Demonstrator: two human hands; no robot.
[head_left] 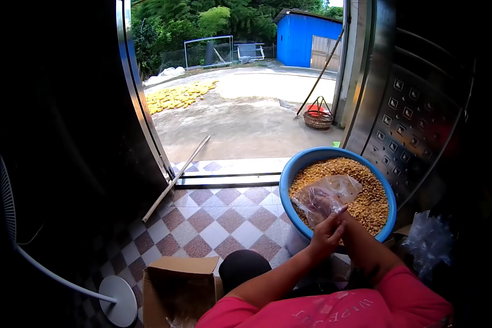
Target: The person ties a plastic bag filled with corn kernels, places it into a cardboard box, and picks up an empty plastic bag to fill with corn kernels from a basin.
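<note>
A clear plastic bag hangs over a blue tub filled with yellow corn kernels. My right hand is inside the bag, seen dimly through the plastic, so its fingers are hard to make out. Closed at the bag's mouth by my right wrist, my left hand grips the edge of the plastic.
An open cardboard box sits at my left, near a white fan base. More clear plastic bags lie at my right. A wooden stick crosses the doorway sill. Outside are a wicker basket and corn cobs.
</note>
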